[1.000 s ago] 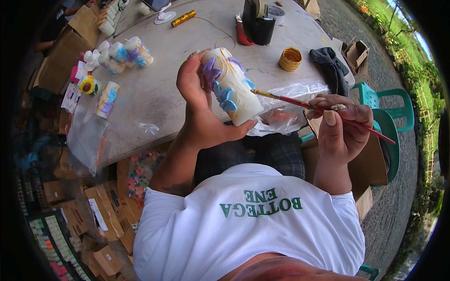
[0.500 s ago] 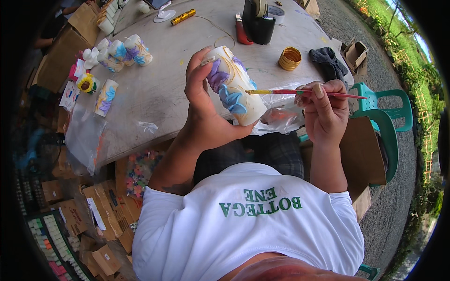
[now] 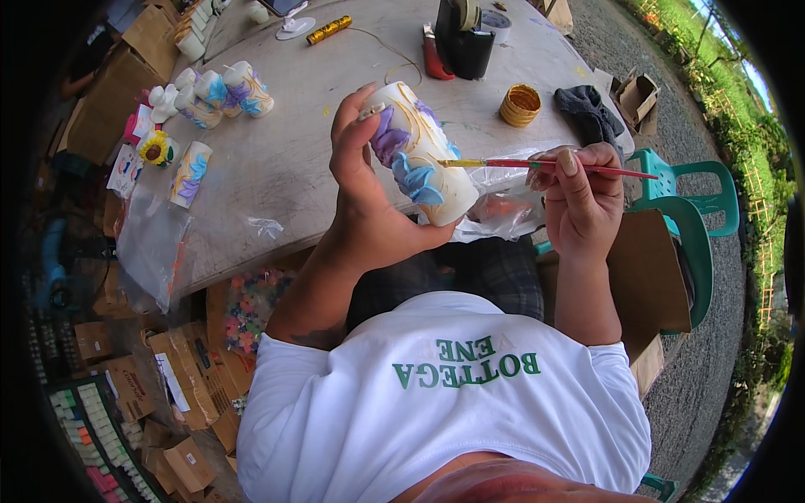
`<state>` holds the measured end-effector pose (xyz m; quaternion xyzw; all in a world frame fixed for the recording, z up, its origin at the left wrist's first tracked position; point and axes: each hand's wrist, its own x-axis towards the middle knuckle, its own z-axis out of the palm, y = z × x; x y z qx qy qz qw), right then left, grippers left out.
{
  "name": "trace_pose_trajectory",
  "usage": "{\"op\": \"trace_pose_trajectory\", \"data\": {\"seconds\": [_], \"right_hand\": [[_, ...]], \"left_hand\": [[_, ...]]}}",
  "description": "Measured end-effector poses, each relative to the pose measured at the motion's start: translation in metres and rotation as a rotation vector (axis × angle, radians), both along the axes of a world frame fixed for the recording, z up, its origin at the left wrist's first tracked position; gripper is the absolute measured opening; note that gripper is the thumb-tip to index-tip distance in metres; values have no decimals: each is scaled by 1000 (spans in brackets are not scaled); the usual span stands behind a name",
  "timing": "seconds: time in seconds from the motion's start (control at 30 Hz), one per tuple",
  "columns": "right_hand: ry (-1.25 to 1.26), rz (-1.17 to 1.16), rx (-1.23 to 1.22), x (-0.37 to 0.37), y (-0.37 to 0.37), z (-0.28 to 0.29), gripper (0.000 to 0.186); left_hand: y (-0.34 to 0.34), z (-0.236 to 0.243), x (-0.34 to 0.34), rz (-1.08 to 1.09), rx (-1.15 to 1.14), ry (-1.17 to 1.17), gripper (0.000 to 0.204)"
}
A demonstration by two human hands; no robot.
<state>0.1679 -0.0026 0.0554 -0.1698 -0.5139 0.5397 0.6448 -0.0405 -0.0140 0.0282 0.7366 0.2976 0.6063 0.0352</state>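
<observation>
Tilted above the table's near edge is a white pillar candle (image 3: pixel 453 191) with raised purple and blue flowers and gold lines. My left hand (image 3: pixel 360 184) grips it by its two ends, thumb at the bottom and fingers at the top. Between the thumb and fingers of my right hand (image 3: pixel 580 189) is a slim red paintbrush (image 3: pixel 511 163). Its gold-coated tip meets the candle's side beside the blue flower. Farther back on the table stands an open gold paint jar (image 3: pixel 520 106).
Several similar decorated candles (image 3: pixel 249 89) stand at the table's left, near a sunflower piece (image 3: pixel 157 149). A black tape dispenser (image 3: pixel 464 46), a gold thread spool (image 3: pixel 329 30) and a dark cloth (image 3: pixel 589 113) lie farther back. Green chairs (image 3: pixel 694 251) stand at the right, cardboard boxes (image 3: pixel 189 377) at lower left.
Hardly anything differs. The brush tip stays at the candle's side, and both hands keep nearly the same place and hold.
</observation>
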Motion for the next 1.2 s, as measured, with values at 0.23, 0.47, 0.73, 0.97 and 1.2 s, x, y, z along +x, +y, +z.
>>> {"op": "trace_pose_trajectory", "data": {"seconds": [0.23, 0.47, 0.73, 0.97, 1.2], "right_hand": [[15, 7, -1, 1, -1, 0, 12], [29, 21, 7, 4, 1, -2, 12], [9, 32, 32, 7, 0, -3, 5], [38, 20, 25, 10, -1, 1, 12], [10, 14, -24, 5, -6, 7, 11]], "left_hand": [[0, 3, 2, -30, 15, -65, 104], [2, 2, 4, -81, 12, -114, 104], [2, -1, 2, -87, -7, -137, 108], [3, 0, 1, -92, 5, -132, 107], [1, 5, 1, -67, 15, -77, 104]]}}
